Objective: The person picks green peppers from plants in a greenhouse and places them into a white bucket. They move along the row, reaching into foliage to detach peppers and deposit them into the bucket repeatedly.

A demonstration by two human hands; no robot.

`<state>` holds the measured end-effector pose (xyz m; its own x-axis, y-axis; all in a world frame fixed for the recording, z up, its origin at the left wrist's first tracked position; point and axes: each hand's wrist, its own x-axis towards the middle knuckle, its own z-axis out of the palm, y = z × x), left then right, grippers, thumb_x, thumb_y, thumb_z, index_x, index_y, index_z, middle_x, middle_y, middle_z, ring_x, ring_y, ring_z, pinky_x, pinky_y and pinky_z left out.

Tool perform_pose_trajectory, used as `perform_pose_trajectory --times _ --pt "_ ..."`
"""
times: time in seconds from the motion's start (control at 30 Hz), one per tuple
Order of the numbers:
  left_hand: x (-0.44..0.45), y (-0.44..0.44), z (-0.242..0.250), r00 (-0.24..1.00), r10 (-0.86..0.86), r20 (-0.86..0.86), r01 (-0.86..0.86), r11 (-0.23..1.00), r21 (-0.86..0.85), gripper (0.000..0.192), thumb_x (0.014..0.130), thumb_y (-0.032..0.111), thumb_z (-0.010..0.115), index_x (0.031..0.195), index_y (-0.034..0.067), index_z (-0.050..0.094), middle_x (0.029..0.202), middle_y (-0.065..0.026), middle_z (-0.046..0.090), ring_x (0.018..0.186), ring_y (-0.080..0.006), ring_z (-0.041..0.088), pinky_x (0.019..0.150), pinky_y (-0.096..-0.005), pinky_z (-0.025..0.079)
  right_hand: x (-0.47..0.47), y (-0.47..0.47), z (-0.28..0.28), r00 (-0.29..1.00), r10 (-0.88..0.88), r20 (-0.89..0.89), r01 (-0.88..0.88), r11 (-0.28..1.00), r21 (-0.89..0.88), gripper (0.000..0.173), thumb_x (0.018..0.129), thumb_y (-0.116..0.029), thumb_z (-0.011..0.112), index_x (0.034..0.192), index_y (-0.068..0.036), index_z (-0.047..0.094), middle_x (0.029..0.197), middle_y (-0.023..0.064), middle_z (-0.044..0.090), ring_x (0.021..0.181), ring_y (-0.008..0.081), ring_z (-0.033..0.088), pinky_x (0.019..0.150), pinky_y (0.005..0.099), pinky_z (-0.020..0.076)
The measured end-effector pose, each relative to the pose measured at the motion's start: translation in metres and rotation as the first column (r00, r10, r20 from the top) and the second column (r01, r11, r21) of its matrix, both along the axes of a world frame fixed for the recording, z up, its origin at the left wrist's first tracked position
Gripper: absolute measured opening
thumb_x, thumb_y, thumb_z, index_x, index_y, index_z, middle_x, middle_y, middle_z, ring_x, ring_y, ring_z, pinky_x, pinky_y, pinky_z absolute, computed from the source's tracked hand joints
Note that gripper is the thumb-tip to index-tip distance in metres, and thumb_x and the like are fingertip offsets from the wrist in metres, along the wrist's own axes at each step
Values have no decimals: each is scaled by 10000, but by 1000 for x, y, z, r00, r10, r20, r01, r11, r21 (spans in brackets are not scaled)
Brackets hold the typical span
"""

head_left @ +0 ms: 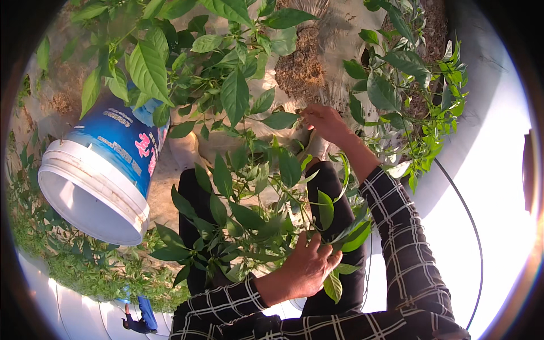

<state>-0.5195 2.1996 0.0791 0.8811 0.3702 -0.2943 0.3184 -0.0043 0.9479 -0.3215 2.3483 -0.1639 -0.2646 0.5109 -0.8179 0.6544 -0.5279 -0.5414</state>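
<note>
My left hand (pixel 299 267) is in the foliage of a pepper plant (pixel 250 212) in front of my legs. Its fingers curl over a leafy branch (pixel 325 210), and their tips are partly hidden by leaves. Farther out, my right hand (pixel 326 124) reaches low over the ground by my shoe. The fingertips of that hand are drawn together beside the tip of a pepper leaf (pixel 280 120); whether anything is between them I cannot tell.
A blue bucket with a white rim (pixel 93 187), bearing writing, is at the left. More pepper plants (pixel 403 80) grow on both sides. Plastic film (pixel 340 25) and bare soil (pixel 301 63) cover the ground. A dark hose or cable (pixel 467 212) curves at right. Another person (pixel 142 318) is far off.
</note>
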Motion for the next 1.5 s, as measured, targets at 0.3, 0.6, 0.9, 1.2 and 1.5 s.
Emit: perform_pose_trajectory --times 0.3,0.6,0.9,1.2,1.5 --pt "-11 -5 -8 995 83 58 -75 989 -125 725 816 425 717 1449 129 521 1327 -140 538 1269 -384 436 1055 -633 336 -34 44 -64 980 -153 124 153 988 13 246 910 -165 634 1086 -8 703 906 98 734 742 169 695 715 324 560" --pt "-10 4 -15 987 33 159 15 956 -292 888 744 448 780 1495 120 440 1428 -148 446 1312 -387 395 1070 -610 320 -118 84 -88 963 -199 -183 208 978 33 390 878 -210 700 1179 29 634 1027 157 729 881 246 703 794 357 555" --pt "-7 23 -47 923 179 340 37 839 -543 837 793 590 702 1496 217 444 1540 -127 391 1466 -457 212 1125 -676 173 -140 66 -68 854 518 -53 -405 723 560 339 809 -331 689 1067 -111 702 1015 191 715 949 379 682 817 441 550" --pt "-21 39 -59 925 274 263 -111 857 -503 692 817 635 659 1367 219 600 1549 -104 398 1499 -444 131 1142 -712 29 -145 62 -59 845 513 149 -527 752 396 262 865 -233 645 1072 -82 697 1079 190 691 981 406 653 820 475 547" --pt "-39 29 -62 839 456 298 -196 763 -616 614 869 607 618 1341 216 621 1525 -151 421 1470 -481 187 1153 -692 34 -118 78 -50 886 282 -367 -156 928 337 290 932 -189 614 1165 -18 641 1049 88 703 937 185 658 837 324 531"
